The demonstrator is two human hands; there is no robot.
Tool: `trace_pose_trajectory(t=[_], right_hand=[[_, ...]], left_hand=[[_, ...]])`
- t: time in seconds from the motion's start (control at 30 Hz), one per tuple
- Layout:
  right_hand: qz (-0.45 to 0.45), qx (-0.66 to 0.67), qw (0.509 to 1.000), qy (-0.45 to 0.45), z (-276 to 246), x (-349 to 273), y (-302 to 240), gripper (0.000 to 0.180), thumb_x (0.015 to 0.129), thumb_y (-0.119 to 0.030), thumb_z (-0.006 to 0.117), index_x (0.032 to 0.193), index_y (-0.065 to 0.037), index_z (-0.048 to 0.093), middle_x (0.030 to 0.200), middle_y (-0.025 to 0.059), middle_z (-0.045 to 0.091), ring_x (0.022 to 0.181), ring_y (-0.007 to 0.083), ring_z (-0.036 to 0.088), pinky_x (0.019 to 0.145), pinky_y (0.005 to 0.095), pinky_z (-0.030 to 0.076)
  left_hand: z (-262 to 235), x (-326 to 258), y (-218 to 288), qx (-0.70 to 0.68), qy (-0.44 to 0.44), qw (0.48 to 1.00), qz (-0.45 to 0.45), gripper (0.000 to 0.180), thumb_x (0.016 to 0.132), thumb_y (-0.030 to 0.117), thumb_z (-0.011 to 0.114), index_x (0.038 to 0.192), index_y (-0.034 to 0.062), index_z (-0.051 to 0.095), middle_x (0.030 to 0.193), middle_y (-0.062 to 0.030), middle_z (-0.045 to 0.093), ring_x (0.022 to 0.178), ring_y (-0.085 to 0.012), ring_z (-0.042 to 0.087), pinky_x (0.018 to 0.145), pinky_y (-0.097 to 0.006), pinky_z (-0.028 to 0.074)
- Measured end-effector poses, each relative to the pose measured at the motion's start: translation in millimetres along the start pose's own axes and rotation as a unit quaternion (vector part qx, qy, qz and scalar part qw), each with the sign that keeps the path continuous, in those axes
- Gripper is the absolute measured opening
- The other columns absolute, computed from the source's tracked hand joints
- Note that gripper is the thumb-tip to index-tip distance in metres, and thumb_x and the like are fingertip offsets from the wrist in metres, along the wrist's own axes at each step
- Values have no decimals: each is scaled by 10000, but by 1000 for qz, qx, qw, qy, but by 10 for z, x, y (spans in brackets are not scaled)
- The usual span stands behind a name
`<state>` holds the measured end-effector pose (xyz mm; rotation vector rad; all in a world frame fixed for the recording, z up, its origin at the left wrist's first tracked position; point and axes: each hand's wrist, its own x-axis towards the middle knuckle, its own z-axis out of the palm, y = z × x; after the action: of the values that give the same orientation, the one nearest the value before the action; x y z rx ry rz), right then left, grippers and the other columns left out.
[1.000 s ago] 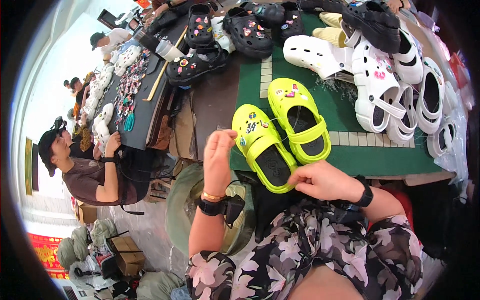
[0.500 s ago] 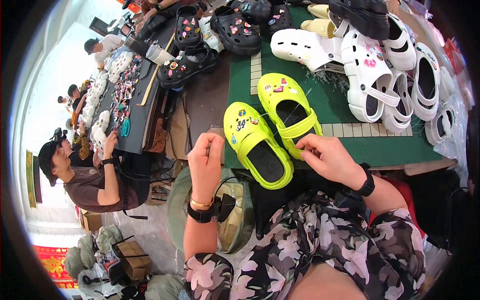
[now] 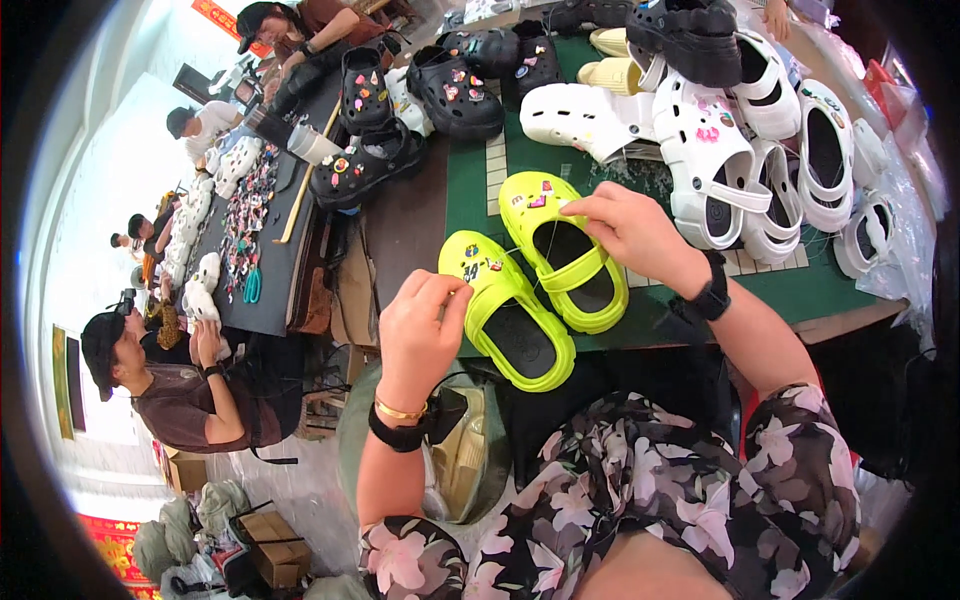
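Green cutting mat under yellow-green clogs, white clogs.

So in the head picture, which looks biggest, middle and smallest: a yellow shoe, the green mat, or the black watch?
1. Green mat, largest by far.
2. Yellow shoe, near the left hand.
3. Black watch on the right wrist, smallest.

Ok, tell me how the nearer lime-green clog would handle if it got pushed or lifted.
The nearer lime-green clog looks like thick moulded foam, so probably light and slightly flexible. Its broad flat sole suggests sliding on the green mat, not tipping. The left hand pinches beside it.
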<state>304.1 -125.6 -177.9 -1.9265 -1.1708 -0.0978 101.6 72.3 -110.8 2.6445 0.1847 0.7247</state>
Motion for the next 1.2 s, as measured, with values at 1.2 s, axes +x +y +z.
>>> trace_pose_trajectory(t=[1.2], right_hand=[[-126, -58, 990, -12, 245, -601, -301, 199, 762, -88, 610, 959, -79, 629, 868, 58, 640, 746, 254, 650, 598, 370, 526]], left_hand=[[600, 402, 222, -4, -148, 987, 66, 310, 820, 93, 671, 1126, 139, 651, 1017, -97, 591, 828, -306, 634, 720, -396, 523]])
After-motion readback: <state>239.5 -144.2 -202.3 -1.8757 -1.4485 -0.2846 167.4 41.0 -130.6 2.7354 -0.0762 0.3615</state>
